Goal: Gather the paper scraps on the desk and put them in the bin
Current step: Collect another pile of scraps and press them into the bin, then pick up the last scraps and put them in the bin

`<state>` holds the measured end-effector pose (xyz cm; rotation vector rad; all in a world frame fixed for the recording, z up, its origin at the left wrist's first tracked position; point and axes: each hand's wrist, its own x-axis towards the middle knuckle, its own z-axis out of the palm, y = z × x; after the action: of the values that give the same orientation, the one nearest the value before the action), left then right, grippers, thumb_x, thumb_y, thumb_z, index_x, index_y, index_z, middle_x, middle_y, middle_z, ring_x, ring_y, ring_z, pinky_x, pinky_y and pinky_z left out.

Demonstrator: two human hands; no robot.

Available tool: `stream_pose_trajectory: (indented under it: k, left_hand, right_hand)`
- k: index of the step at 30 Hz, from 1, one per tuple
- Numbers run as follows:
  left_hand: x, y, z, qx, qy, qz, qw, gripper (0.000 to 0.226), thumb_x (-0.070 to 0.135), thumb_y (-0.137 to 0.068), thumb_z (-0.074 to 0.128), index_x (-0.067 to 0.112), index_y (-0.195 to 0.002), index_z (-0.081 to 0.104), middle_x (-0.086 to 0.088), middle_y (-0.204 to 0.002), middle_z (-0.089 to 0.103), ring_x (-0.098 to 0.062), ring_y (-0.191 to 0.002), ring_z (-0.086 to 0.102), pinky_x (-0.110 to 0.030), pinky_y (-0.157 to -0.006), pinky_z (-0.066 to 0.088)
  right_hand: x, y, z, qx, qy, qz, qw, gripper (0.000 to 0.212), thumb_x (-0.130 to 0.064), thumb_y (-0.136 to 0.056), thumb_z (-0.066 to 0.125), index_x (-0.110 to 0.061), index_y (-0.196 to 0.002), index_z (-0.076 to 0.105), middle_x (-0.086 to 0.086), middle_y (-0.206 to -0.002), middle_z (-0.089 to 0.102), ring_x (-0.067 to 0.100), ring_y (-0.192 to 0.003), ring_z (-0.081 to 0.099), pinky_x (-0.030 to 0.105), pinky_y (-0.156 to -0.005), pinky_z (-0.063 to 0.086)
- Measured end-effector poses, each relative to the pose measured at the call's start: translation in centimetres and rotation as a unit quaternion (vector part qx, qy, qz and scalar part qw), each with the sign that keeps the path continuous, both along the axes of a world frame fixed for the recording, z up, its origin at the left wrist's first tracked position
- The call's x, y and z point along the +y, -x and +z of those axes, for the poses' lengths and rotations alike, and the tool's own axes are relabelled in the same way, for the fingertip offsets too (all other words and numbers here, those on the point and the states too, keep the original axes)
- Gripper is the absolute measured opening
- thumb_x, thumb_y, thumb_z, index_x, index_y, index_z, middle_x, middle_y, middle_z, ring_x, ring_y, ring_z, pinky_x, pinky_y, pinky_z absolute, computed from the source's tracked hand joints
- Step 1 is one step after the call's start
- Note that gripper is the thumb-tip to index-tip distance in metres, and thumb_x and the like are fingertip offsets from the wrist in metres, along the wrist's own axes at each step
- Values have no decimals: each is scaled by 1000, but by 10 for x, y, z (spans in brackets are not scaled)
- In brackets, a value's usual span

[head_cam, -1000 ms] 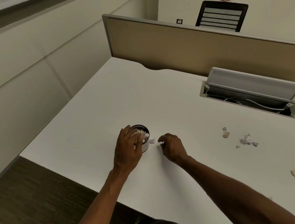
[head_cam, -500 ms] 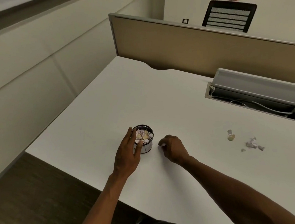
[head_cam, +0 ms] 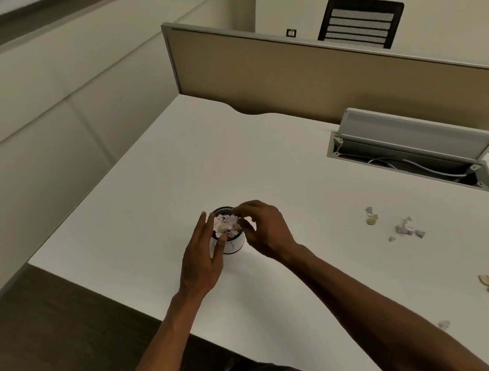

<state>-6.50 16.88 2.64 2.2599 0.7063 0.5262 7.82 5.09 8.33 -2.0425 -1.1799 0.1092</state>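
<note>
A small round bin [head_cam: 235, 245] with a white wall and dark rim stands near the desk's front left, heaped with paper scraps [head_cam: 226, 224]. My left hand [head_cam: 202, 257] rests against the bin's left side with straight fingers, the thumb touching its front. My right hand [head_cam: 266, 230] hovers over the bin's right rim, its curled fingertips pinching a small paper scrap above the heap. Loose scraps lie on the desk to the right: a tan one [head_cam: 372, 219], a pale crumpled cluster [head_cam: 405, 227], and more near the right edge [head_cam: 486, 281].
The white desk [head_cam: 235, 156] ends just in front of me and to the left, over dark floor. An open cable hatch [head_cam: 412, 158] with a raised lid sits at the back right. A beige partition [head_cam: 316, 69] closes the far side, a black chair [head_cam: 359, 23] behind it.
My right hand lifted from the desk beside the bin and moved left over the bin's rim. My left hand stayed at the bin's side.
</note>
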Motion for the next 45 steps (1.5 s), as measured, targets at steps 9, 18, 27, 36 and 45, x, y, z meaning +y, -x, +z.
stream_pose_trajectory:
  k: [9,18,27,36,45]
  left_hand:
    - [-2,5,2,-3,12,9,1000,60,38,-100,52,16,-154,35,-3,-157,41,-19,-144,41,-28,-113,38]
    - [-18,1,2,-21,-78,15,997,54,31,-101,54,14,-151,40,-6,-161,34,-23,-154,17,-46,-112,43]
    - [-111,-19,-11,-75,-125,-111,983,51,32,-98,56,21,-146,48,4,-160,34,-26,-154,18,-39,-117,35]
    - [-186,-52,-34,48,-32,-279,959,53,43,-98,53,29,-148,45,8,-159,34,-10,-151,20,-31,-116,32]
    - [-253,-96,-48,67,-76,-419,902,55,42,-98,56,24,-149,44,4,-160,36,-12,-152,19,-34,-121,29]
  right_hand:
    - [-20,24,-31,-216,195,86,953,55,-56,-103,27,-21,-141,46,3,-146,51,28,-151,24,59,-120,20]
    - [-58,24,-15,-75,39,-20,996,36,-41,-99,55,-16,-122,66,4,-125,67,21,-124,56,35,-104,46]
    - [-259,25,-67,30,110,-406,907,32,-19,-86,69,-20,-118,68,3,-118,65,24,-122,51,31,-94,46]
    - [-323,36,-83,70,273,-432,857,45,-15,-94,53,-12,-138,54,10,-138,51,31,-126,44,39,-92,51]
    - [-412,-6,-68,80,122,-590,794,46,-15,-94,57,-10,-140,52,18,-143,49,34,-136,40,43,-109,41]
